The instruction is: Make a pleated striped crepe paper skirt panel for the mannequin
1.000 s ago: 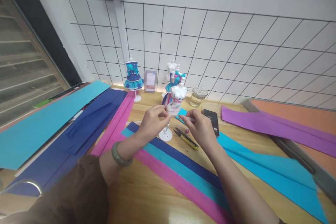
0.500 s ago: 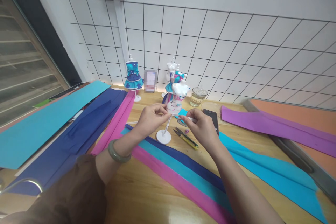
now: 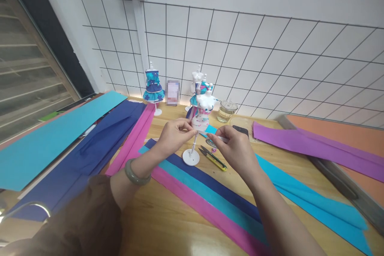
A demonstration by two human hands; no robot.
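centrally, over the wooden table (image 3: 168,220): small dress form (image 3: 202,113) on a white stand, round base (image 3: 191,157) resting on the wood just past the near paper strips. bodice white with coloured print; stands close to upright.

left hand (image 3: 175,135): thumb and fingers pinched together on the lower edge of the small dress form, at its left side. green bangle (image 3: 135,173) on that wrist, brown sleeve below it.

right hand (image 3: 234,148): fingertips closed on a thin white strip (image 3: 218,137) that runs from the form's hem toward the hand. what the strip is made of, cannot tell.

just beside the base, between it and the right hand: yellow-handled snips (image 3: 213,157), lying flat, blades toward the stand. dark phone (image 3: 240,129) behind the right hand, partly hidden by it. glass jar (image 3: 227,111) further back.

paper strips under the forearms, side by side: navy strip (image 3: 210,182), teal strip (image 3: 198,190), pink strip (image 3: 192,202). purple strip (image 3: 312,146) off to the right, orange sheet (image 3: 345,132) beyond it.

back edge, near the wire grid (image 3: 240,56): dressed form in blue (image 3: 153,86), and another dressed form (image 3: 200,87) right behind the held one.
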